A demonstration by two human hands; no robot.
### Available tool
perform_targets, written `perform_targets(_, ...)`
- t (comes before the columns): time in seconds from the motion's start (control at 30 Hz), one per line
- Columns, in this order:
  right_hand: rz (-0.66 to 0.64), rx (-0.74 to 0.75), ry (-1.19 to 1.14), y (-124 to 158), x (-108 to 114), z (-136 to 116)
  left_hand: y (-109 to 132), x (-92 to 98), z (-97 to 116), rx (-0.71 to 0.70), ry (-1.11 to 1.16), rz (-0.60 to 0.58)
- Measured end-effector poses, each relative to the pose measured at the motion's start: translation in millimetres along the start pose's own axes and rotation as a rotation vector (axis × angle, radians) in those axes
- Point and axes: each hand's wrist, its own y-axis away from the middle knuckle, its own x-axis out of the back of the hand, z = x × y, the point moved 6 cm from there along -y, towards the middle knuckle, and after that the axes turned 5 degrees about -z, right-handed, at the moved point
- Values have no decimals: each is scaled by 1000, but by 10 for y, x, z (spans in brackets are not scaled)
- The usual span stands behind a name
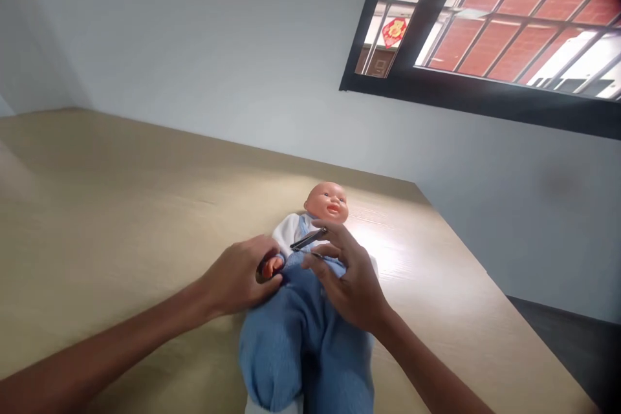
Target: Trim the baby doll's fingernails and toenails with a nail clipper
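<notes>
A baby doll (286, 336) in blue overalls and a white top lies on its back, its head away from me. At its side, my left hand (245, 275) curls around the doll's small hand (272, 265), fingers above and thumb below. Over the doll's chest, my right hand (347, 272) holds a metal nail clipper (308, 239) between thumb and fingers. The lever and jaws of the clipper point left, towards the doll's hand, apart from it. My right hand hides part of the doll's chest and its other arm.
The doll lies on a light wooden table (145, 207). Its right edge drops off to a dark floor (567, 330). A pale wall (218, 45) stands behind, with a barred, dark-framed window (485, 87) at upper right.
</notes>
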Motion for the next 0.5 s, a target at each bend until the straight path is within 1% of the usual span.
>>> perform_targets(0.07, -35, 1, 65, -19, -51, 103, -23, -56, -6, 6, 25, 27)
perform_targets(0.13, -6, -19, 151, 16, -69, 180, -46, -49, 13, 7, 133, 70)
perform_targets(0.2, 112, -39, 186, 65, -33, 218, -94, -11, 50, -3, 241, 96)
perform_targets(0.27, 185, -67, 178, 101, -19, 245, -159, 47, 73, 5, 286, 148)
perform_targets(0.33, 201, -101, 163, 128, -33, 280, -211, 78, 76, 14, 278, 212)
perform_targets(0.43, 223, -134, 165, 187, -29, 323, -218, 43, 81, -51, 276, 307)
perform_targets(0.5, 180, -71, 216, 207, -24, 270, -177, -13, 70, -107, 300, 365)
